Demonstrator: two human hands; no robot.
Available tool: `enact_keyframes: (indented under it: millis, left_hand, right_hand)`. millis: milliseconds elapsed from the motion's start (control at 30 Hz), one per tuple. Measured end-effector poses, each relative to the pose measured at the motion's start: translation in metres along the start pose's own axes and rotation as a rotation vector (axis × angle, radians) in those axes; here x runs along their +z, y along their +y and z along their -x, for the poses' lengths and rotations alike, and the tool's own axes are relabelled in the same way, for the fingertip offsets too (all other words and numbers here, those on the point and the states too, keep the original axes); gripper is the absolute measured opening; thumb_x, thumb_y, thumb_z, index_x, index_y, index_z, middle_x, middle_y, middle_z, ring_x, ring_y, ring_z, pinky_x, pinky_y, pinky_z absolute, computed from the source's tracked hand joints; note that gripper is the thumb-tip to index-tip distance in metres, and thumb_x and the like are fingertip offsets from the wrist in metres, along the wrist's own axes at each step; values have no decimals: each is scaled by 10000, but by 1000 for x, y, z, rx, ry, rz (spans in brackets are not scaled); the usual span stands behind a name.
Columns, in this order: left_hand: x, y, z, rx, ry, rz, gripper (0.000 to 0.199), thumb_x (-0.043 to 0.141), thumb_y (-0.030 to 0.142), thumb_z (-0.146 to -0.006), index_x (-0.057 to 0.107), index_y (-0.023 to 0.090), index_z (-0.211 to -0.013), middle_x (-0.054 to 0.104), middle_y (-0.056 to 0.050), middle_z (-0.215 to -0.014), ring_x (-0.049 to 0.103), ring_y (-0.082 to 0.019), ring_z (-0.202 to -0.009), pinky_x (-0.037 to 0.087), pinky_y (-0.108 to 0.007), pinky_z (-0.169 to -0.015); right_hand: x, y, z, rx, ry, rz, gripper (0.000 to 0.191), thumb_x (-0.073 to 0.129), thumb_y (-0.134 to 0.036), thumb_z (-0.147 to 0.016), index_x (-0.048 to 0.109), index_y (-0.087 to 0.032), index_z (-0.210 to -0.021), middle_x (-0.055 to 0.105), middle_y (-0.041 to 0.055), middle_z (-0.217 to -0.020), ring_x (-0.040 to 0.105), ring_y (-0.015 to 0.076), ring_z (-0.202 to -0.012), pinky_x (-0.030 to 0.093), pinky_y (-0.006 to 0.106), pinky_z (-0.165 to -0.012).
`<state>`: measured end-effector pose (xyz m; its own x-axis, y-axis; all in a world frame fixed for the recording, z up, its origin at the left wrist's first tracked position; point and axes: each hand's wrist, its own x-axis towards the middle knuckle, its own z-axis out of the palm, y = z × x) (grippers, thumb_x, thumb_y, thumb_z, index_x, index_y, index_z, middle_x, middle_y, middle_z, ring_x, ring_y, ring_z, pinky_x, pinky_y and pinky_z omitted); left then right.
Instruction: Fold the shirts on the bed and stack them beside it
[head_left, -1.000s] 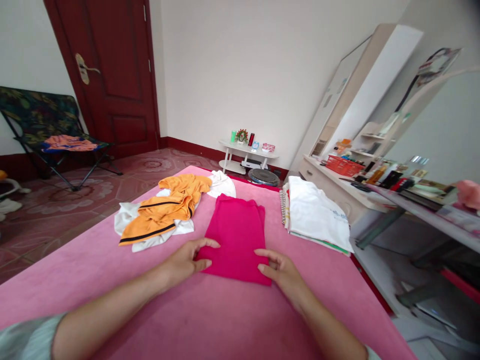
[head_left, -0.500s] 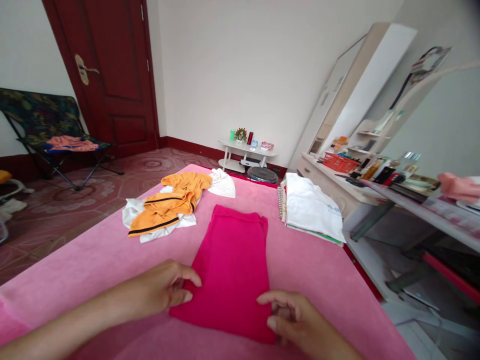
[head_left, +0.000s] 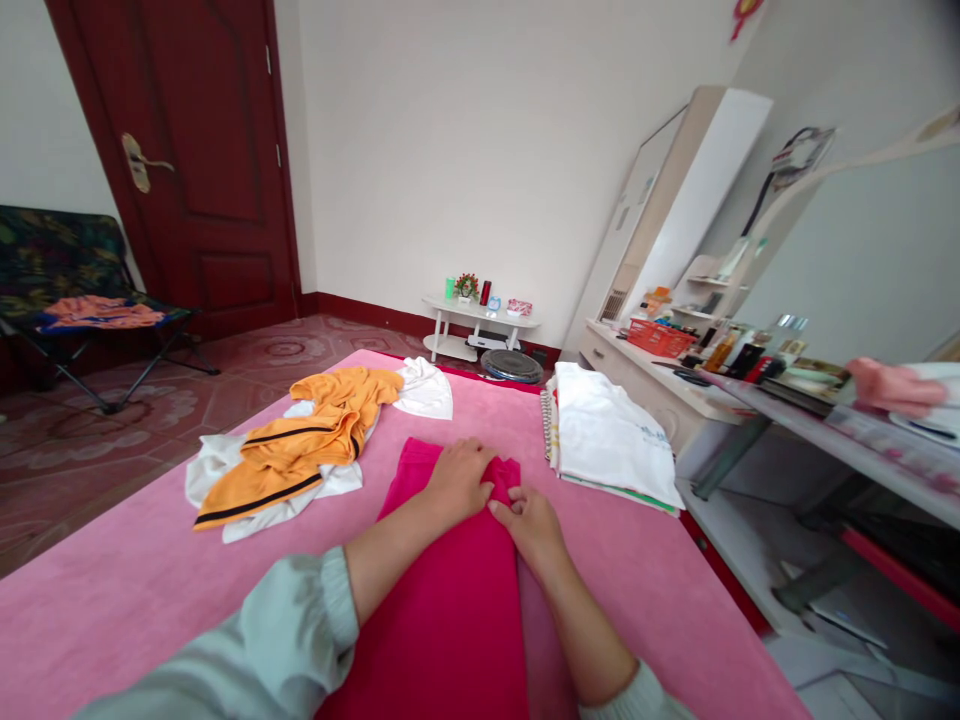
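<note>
1. A magenta cloth (head_left: pixel 450 620) lies lengthwise on a pink bedspread (head_left: pixel 615 590), its near end running out of view. The left side slants outward toward the camera; the right side runs nearly straight. The body looks plain, matte and mostly smooth, while the far right corner is rumpled and gathered.

2. At the magenta cloth's far end, the left hand (head_left: pixel 459 480) reaches across the top, fingers and thumb closed on the gathered fabric. Just beside it, the right hand (head_left: pixel 529 525) pinches the cloth's right edge. The two hands are close together.

3. Left of the magenta cloth, beyond a bare strip of bedspread, sits a loose orange garment (head_left: pixel 304 440) with black stripes, over crumpled white fabric (head_left: pixel 341 483). Farther left, the bedspread's edge slants toward the tiled floor (head_left: pixel 247 345); its near left expanse is open.

4. Past the magenta cloth's far end, bare pink surface reaches the bedspread's far edge, with a white cloth (head_left: pixel 425 390) ahead to the left. A low white table (head_left: pixel 480 312) stands beyond that edge.

5. Right of the magenta cloth, across another bare strip, rests a neat folded stack (head_left: pixel 611 430), white on top, its outer corner at the bedspread's right edge. Nearer the camera, open bedspread spreads past the right forearm.
</note>
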<state>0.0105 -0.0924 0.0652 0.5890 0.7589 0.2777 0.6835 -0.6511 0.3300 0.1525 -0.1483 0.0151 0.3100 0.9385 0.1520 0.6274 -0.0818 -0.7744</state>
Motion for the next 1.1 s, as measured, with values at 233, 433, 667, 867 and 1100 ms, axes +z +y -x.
enact_keyframes:
  millis: [233,433,667,867,1100]
  left_hand:
    - [13,0,-20,67,8,-29,408,506,58,-717,640,210,-1071,591,-90,-1079,530,-231,-1046,427,-340,-894]
    - [15,-9,-6,117,65,30,314,453,92,-770,672,192,-972,635,-72,-948,574,-202,-946,434,-306,-840]
    - [1,-19,-5,45,-11,88,214,501,193,-766,698,189,-851,682,-58,-921,605,-202,-881,421,-289,-782]
    - [3,-32,-10,-3,-34,208,187,546,282,-772,699,176,-756,697,-40,-808,600,-170,-750,381,-254,-657]
    - [8,-43,-20,14,29,507,254,489,273,-824,660,143,-689,650,-5,-670,563,-140,-641,407,-233,-619]
  right_hand:
    - [10,0,9,-66,116,-48,68,564,-238,-681,510,-219,-643,557,-42,-577,515,129,-538,358,223,-507]
    - [14,-11,17,-163,164,-76,243,482,-117,-670,549,-202,-887,640,5,-823,584,151,-697,439,247,-653]
    - [13,-14,23,-250,134,-54,464,428,-52,-655,553,-221,-1069,632,19,-1038,600,166,-864,456,287,-801]
    - [11,-18,23,-377,107,-56,449,406,-12,-612,645,-216,-933,637,27,-1055,577,182,-998,433,310,-914]
    - [14,-15,20,-383,176,-95,513,416,-16,-664,630,-211,-1087,633,42,-1110,568,189,-1044,431,335,-955]
